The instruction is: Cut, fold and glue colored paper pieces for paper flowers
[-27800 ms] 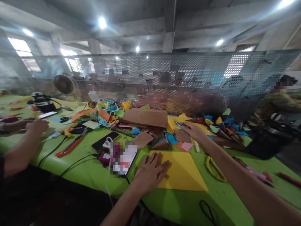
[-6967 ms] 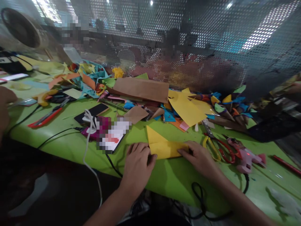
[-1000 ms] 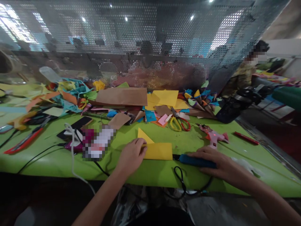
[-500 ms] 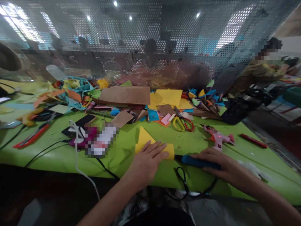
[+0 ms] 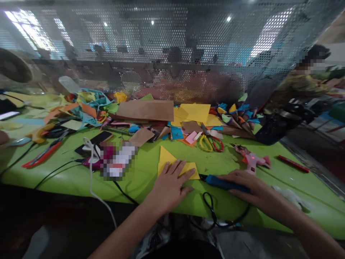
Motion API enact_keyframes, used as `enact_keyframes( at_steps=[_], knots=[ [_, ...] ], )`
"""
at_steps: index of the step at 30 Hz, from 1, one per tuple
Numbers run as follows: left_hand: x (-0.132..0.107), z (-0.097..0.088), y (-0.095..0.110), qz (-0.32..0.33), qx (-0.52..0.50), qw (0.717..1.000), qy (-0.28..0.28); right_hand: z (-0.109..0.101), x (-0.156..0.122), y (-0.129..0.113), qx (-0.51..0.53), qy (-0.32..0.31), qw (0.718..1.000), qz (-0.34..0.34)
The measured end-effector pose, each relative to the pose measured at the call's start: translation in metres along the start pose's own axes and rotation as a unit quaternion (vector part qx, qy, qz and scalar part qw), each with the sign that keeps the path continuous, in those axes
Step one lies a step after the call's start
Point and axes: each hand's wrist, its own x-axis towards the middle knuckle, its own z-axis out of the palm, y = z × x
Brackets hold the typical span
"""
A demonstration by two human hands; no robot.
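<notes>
My left hand (image 5: 169,181) lies flat with spread fingers on a folded yellow paper (image 5: 165,158) near the front edge of the green table (image 5: 140,172). One pointed corner of the paper sticks up behind the fingers. My right hand (image 5: 248,185) rests over a blue-handled tool (image 5: 219,182) with a black cord, lying just right of the paper. Its fingers curve over the handle.
Yellow and red scissors (image 5: 210,142) and a pink glue gun (image 5: 252,159) lie behind my right hand. A brown paper sheet (image 5: 147,109), coloured scraps and paper cones (image 5: 237,115) crowd the back by a perforated metal screen. A phone and cables lie left. Another person sits far right.
My left hand has gone from pinching the paper's left end to lying flat on top of it. My right hand stays on the blue tool.
</notes>
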Motion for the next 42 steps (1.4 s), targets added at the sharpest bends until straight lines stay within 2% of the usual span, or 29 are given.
enact_keyframes(
  at_steps=[5,12,28,33,37,39,42],
  knots=[
    [0.008,0.002,-0.001,-0.009,-0.005,1.0,0.007,0.0,-0.003,0.004,0.0,0.013,1.0,0.004],
    [0.008,0.006,-0.003,-0.006,0.002,1.0,0.01,0.0,-0.009,0.002,0.008,0.014,1.0,0.01],
    [0.007,0.008,-0.003,0.002,0.012,1.0,0.029,0.01,-0.005,-0.017,0.006,0.006,1.0,0.013],
    [0.01,0.011,0.003,-0.016,0.003,0.999,0.038,0.019,0.001,-0.029,0.008,0.019,1.0,0.008],
    [0.011,-0.002,0.002,-0.026,-0.029,0.999,0.01,0.022,0.006,-0.036,0.007,0.018,1.0,0.005],
    [0.01,-0.012,-0.006,-0.026,-0.038,0.999,-0.006,0.021,0.007,-0.037,0.003,0.017,1.0,0.01],
    [0.007,-0.022,-0.024,-0.027,0.003,1.0,-0.006,0.021,0.006,-0.035,-0.006,0.017,1.0,0.018]
  ],
)
